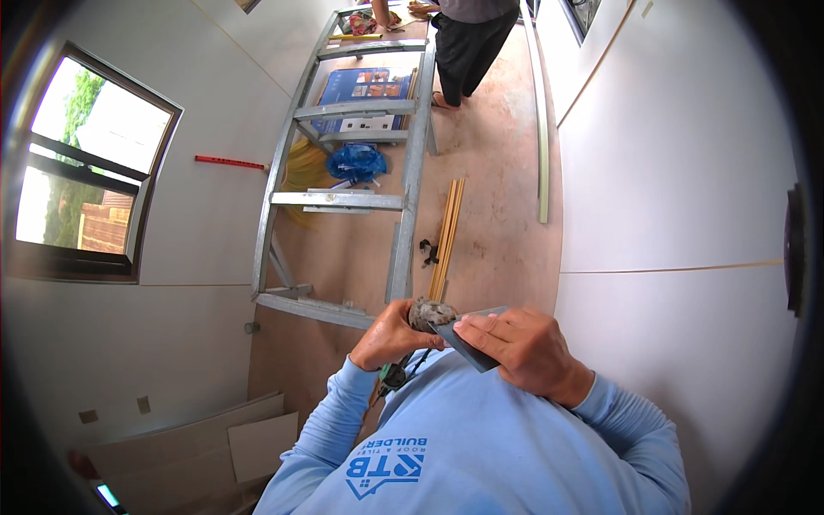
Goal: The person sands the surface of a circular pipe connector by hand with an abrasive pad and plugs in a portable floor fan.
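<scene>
Handling first: we'd judge the flat grey blade (470,354) light and stiff, maybe flexing a little at a corner, smooth enough to slip in dusty fingers. Best hold is across the broad face, with fingertips clear of the free edge. The mottled lump (432,314) looks light and probably soft or crumbly; we'd cup it from the side, not squeeze. Can't tell its material. Looks: blade is dark grey, straight-edged and thin, paler toward its one o'clock corner; lump is grey-brown, rounded, rough. Location: both at five to six o'clock from view centre, just in front of our light-blue shirt (515,429), lump at the blade's ten o'clock; can't tell if they touch. Hands: right hand (525,348) is closed on the blade, fingers laid over its top face, thumb hidden. Left hand (393,339) is curled round the lump, thumb pointing at the blade, fingertips hidden. Yellowish slats (450,227) lie at twelve o'clock from the blade, metal ladder (369,202) at eleven.
</scene>
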Action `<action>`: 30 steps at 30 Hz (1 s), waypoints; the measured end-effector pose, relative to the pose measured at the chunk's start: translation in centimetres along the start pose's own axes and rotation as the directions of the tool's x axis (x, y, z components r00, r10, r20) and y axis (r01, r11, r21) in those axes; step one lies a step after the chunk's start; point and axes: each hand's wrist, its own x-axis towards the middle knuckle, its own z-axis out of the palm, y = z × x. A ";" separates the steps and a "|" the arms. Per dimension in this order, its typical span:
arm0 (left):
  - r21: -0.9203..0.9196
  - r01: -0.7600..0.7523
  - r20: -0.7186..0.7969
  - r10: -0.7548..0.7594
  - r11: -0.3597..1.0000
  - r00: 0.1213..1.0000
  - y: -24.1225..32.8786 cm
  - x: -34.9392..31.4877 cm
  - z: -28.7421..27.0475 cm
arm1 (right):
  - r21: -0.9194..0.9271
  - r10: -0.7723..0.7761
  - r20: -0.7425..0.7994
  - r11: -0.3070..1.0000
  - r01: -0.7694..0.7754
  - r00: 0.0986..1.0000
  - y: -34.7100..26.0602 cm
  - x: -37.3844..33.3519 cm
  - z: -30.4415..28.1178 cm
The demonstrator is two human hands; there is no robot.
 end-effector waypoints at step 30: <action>-0.100 0.067 -0.126 -0.079 0.993 0.989 -0.5 1.6 1.1 | 0.184 0.174 0.071 0.966 -0.184 0.982 1.1 2.1 1.5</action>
